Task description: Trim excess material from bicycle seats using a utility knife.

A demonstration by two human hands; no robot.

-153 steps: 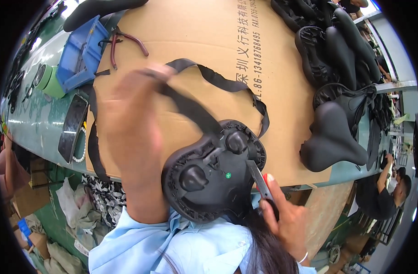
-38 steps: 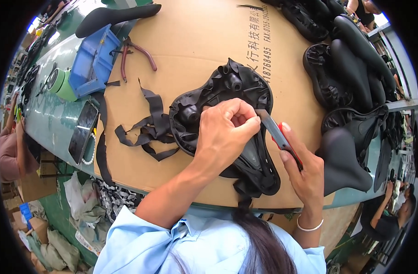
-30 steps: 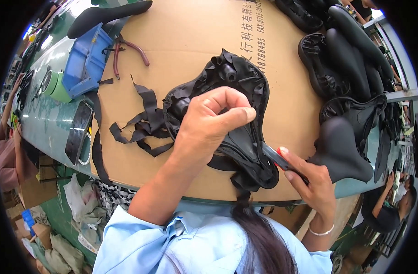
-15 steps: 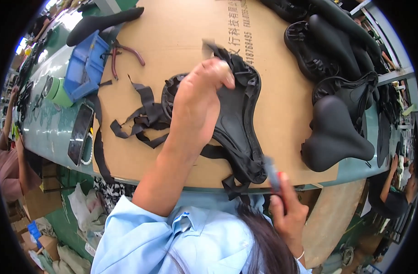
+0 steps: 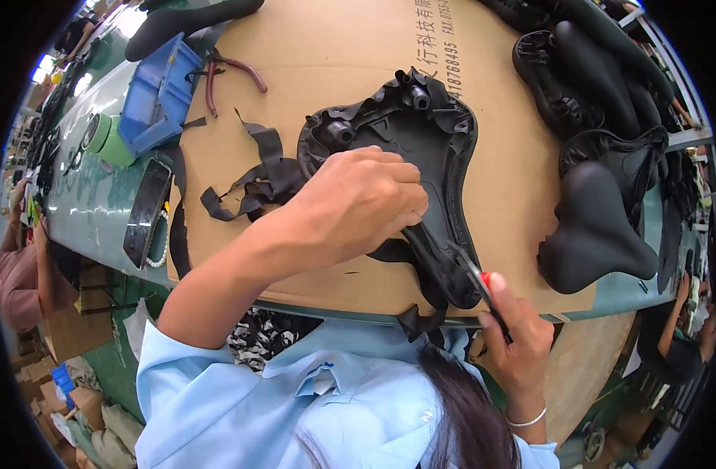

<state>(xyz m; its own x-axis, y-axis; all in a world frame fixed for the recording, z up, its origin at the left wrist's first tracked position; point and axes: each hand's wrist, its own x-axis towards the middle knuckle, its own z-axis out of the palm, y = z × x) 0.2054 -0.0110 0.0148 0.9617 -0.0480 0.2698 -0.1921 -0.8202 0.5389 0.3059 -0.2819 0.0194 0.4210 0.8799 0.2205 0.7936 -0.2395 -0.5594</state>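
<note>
A black bicycle saddle [image 5: 444, 180] lies underside up in front of me, its cover gathered in folds around the rim. Above its middle is my left hand [image 5: 366, 195], fingers curled closed; what they hold, if anything, is hidden. My right hand [image 5: 522, 340] grips a knife [image 5: 495, 306] with a red and black handle, its metal blade at the saddle's narrow near end. Loose black fabric strips [image 5: 268, 172] lie left of the saddle, and another scrap [image 5: 420, 320] hangs at its near end.
Cardboard [image 5: 327, 47] covers the work table. To the left are a blue bin [image 5: 159, 98], red-handled pliers [image 5: 211, 82], a green tape roll [image 5: 108, 141] and a phone [image 5: 148, 211]. Several saddles [image 5: 596, 234] are heaped at right. Other people work at both sides.
My left hand has come down and nearer from the saddle's wide end, uncovering that end. The knife in my right hand has moved onto the saddle's narrow end. The whole view has shifted slightly.
</note>
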